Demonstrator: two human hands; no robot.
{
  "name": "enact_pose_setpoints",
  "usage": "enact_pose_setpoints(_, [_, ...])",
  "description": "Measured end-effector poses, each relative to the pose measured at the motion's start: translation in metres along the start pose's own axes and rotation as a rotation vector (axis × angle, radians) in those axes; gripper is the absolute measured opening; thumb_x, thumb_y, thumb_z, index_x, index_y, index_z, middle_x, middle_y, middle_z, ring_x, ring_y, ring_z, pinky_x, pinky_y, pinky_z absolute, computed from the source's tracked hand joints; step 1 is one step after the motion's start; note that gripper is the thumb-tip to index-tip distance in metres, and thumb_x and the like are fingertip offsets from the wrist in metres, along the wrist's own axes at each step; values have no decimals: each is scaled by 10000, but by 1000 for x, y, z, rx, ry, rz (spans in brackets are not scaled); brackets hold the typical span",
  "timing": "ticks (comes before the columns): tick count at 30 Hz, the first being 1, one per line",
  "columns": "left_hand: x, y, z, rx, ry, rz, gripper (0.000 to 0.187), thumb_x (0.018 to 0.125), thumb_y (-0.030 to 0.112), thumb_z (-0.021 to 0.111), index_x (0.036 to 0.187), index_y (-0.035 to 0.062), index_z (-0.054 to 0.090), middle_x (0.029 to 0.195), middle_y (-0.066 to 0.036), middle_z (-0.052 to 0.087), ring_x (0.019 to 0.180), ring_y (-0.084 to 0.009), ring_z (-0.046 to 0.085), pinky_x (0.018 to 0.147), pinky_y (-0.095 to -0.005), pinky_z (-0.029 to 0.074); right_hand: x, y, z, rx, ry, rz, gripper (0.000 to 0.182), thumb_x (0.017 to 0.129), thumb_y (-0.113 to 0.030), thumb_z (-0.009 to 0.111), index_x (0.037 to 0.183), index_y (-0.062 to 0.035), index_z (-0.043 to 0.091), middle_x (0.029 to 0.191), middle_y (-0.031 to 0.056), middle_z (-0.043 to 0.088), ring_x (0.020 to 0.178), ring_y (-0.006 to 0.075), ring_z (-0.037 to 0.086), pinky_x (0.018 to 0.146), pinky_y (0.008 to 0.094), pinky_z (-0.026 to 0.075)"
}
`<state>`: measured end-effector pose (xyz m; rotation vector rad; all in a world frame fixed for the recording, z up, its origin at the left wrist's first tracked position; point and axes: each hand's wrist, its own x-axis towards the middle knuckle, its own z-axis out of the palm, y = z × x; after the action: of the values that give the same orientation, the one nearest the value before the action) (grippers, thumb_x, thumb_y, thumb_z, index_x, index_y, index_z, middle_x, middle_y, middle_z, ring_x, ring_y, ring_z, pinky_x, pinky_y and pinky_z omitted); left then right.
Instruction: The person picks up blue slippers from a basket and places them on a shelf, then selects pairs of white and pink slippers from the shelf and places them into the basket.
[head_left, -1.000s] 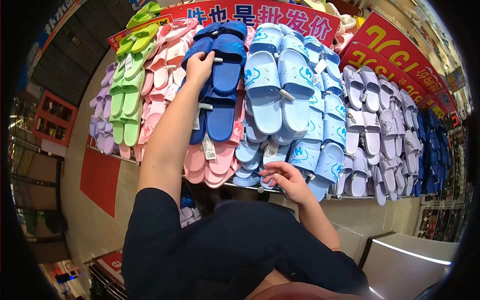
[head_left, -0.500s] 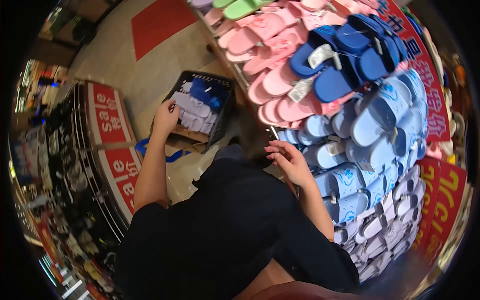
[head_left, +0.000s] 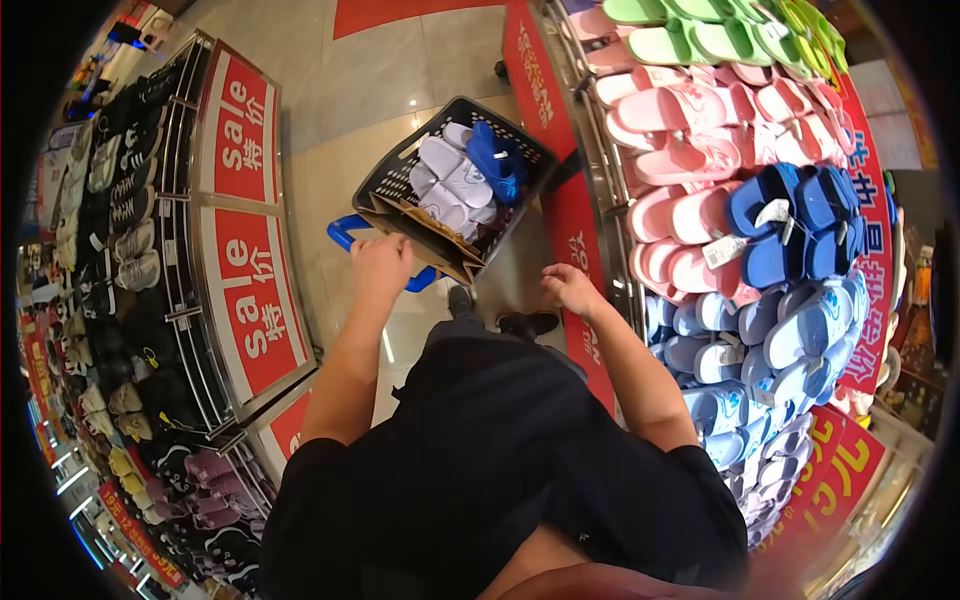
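Observation:
My left hand [head_left: 383, 265], fingers curled down, is over the blue handle [head_left: 345, 232] and the near edge of a brown paper bag [head_left: 420, 240] at a black shopping basket [head_left: 540, 165]. Whatever those fingers hold, if anything, is hidden. Inside the basket lie several pale lavender slippers [head_left: 455, 185] and blue slippers [head_left: 497, 165]. My right hand [head_left: 575, 290] hovers apart from the basket, near the slipper rack on the right. Its fingers are loosely bent and apart, with nothing visible in them.
Pink slippers [head_left: 690, 115], dark blue slippers [head_left: 775, 250] and light blue slippers [head_left: 800, 345] fill the right rack. A shoe rack with red sale signs [head_left: 245, 290] runs along the left. Tiled floor [head_left: 400, 75] lies between; my feet [head_left: 465, 305] stand beside the basket.
The view has swung, so the basket appears farther right and more upright. My left hand has shifted from the basket's side to its near edge. My right hand's fingers are more bent.

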<state>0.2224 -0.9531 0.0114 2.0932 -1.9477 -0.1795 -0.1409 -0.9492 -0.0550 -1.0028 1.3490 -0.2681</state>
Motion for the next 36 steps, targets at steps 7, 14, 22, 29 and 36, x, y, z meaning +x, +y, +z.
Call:
enact_pose_setpoints(7, [1,-7,7,-27,140,107,95,776,175,646,742,99,692,736,-71,670,743,-273,614,815,-422,383,72,-3,15,113,153,238,367,923,-196,563,1266,-65,544,1050,53,653,780,155,632,650,322,520])
enact_pose_setpoints(14, [8,-2,2,-14,63,49,73,783,153,657,796,98,703,777,-52,672,785,-254,609,852,-408,381,145,-39,8,-47,205,261,440,883,-191,582,1291,-28,554,1040,120,660,789,188,653,639,356,543])
enact_pose_setpoints(22, [23,2,0,8,-33,-1,92,732,142,658,816,117,685,770,-24,624,774,-235,583,855,-413,387,294,-57,-23,-538,76,84,556,859,-222,566,1360,1,474,1282,272,574,1237,360,538,1067,369,407])
enact_pose_setpoints(29, [29,6,3,20,-114,-100,138,707,123,645,835,136,692,817,4,648,803,-208,588,870,-418,389,372,-76,-24,-803,34,145,755,871,-245,570,1521,-96,217,1227,271,604,1137,346,608,987,387,468])
enact_pose_setpoints(36, [33,3,6,7,-160,-130,170,673,110,639,830,146,694,802,8,639,784,-195,581,847,-403,378,413,-85,-33,-819,-78,355,881,906,-272,554,1560,-256,-35,1263,213,608,1117,350,620,945,413,488])
